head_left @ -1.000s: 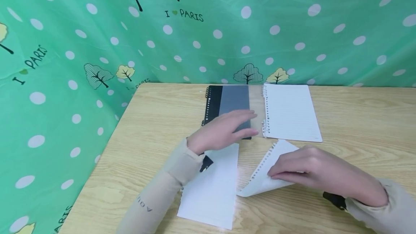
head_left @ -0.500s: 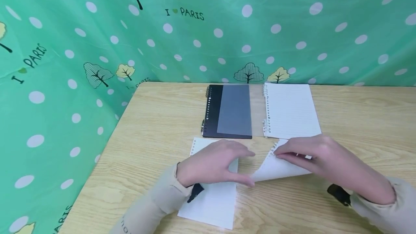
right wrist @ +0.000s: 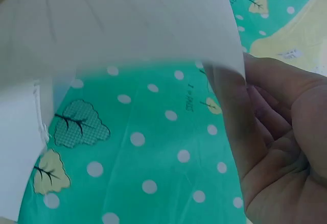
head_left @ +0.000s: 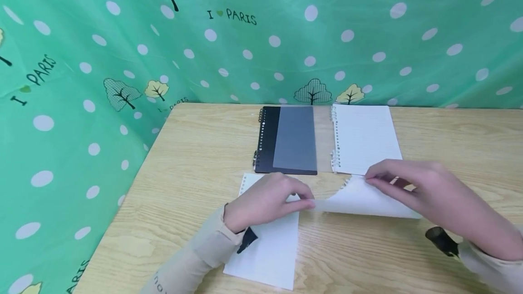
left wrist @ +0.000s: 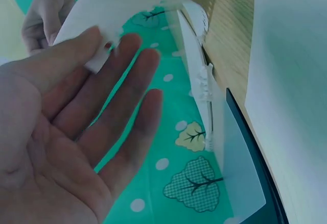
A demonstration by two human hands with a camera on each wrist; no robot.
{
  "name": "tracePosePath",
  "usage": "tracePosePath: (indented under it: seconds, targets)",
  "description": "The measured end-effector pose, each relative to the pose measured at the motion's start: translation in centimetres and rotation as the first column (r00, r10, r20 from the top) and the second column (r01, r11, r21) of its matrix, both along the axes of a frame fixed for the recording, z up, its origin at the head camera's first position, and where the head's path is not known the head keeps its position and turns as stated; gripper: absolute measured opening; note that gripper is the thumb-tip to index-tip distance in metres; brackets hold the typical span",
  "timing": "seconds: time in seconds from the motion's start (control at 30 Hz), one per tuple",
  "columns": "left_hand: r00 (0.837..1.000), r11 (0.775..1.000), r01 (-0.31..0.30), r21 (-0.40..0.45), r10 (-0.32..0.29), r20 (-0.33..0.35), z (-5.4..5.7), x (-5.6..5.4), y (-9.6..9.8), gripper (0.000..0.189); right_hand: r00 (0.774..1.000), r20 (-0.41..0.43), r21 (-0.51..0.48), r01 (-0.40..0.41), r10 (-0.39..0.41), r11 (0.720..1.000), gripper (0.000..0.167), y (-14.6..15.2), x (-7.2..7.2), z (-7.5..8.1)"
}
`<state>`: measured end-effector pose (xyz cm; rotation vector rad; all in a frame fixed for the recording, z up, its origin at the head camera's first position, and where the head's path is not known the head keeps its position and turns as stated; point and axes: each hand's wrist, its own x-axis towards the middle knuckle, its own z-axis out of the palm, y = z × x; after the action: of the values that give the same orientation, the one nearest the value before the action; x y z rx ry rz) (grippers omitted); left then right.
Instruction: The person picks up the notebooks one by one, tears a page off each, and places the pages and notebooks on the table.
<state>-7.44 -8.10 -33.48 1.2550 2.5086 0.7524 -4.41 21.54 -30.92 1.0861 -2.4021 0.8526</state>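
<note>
A white loose-leaf sheet (head_left: 363,201) with a row of punched holes is lifted and bowed between my two hands. My left hand (head_left: 265,205) pinches its near-left corner between thumb and index finger; in the left wrist view the left hand's (left wrist: 76,106) other fingers are spread. My right hand (head_left: 433,194) pinches the sheet farther to the right, and the right wrist view has the paper (right wrist: 143,25) curving down into the fingers. Flat on the table, partly under my left hand, lies another punched white sheet (head_left: 269,257).
Behind my hands lies a black ring notebook (head_left: 294,139) with a greyish cover panel. To its right is an opened-out ring binder page stack (head_left: 363,135) of lined white paper. A green dotted cloth (head_left: 241,58) hangs beyond the wooden table (head_left: 196,149).
My left hand has come down from above the black notebook and now pinches the sheet's corner. My right hand has moved right and slightly away, and the sheet has turned and bowed upward.
</note>
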Motion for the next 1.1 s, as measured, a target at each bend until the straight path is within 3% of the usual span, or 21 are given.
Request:
tracePosePath:
  seconds: [0.1,0.27,0.4,0.43,0.57,0.67,0.77,0.83,0.9,0.93,1.0,1.1]
  targets:
    - [0.998,0.991,-0.053,0.119,0.048,0.045,0.3,-0.1,0.1,0.017,0.998,0.018,0.047,0.065,-0.066,0.997,0.01,0.8,0.3,0.6]
    - [0.99,0.948,-0.116,0.295,0.087,0.11,0.8,-0.2,0.3,0.015,0.992,0.011,0.118,0.12,-0.122,0.986,0.025,1.9,0.8,1.6]
    - [0.985,0.904,-0.145,0.401,0.091,0.149,1.5,-0.1,0.6,0.012,0.996,0.02,0.03,0.091,-0.092,0.995,0.025,2.9,1.0,2.0]
    - [0.983,0.893,-0.153,0.423,0.092,0.162,1.8,-0.1,0.7,0.011,0.996,0.028,-0.001,0.09,-0.09,0.996,0.032,3.2,1.1,2.0]
    - [0.968,0.847,-0.185,0.498,0.069,0.242,2.9,0.1,1.0,0.01,0.991,0.06,-0.072,0.126,-0.122,0.989,0.039,4.1,1.4,1.8]
    - [0.924,0.804,-0.25,0.54,0.032,0.381,3.6,0.1,1.2,0.011,0.986,0.09,-0.094,0.147,-0.138,0.985,0.045,4.4,1.7,1.7]
    - [0.845,0.77,-0.346,0.535,0.008,0.535,4.1,0.0,1.2,0.014,0.986,0.146,-0.179,0.105,-0.08,0.978,0.042,4.4,2.1,1.6]
    - [0.796,0.763,-0.396,0.511,0.008,0.605,4.2,-0.1,1.2,0.015,0.981,0.177,-0.194,0.116,-0.081,0.974,0.044,4.4,2.3,1.7]
    - [0.78,0.774,-0.409,0.483,0.022,0.625,3.7,-0.3,1.4,0.016,0.968,0.217,-0.136,0.155,-0.123,0.978,0.045,4.4,2.3,1.7]
    - [0.781,0.785,-0.407,0.467,0.033,0.624,3.4,-0.5,1.5,0.016,0.958,0.245,-0.08,0.175,-0.151,0.981,0.044,4.5,2.2,1.6]
    - [0.799,0.814,-0.388,0.431,0.064,0.598,2.2,-0.9,2.0,0.015,0.925,0.313,0.087,0.199,-0.216,0.976,0.038,4.6,1.7,1.3]
    - [0.86,0.876,-0.34,0.341,0.143,0.491,0.0,-1.5,2.8,0.011,0.88,0.426,0.275,0.097,-0.211,0.957,0.026,4.6,0.4,0.0]
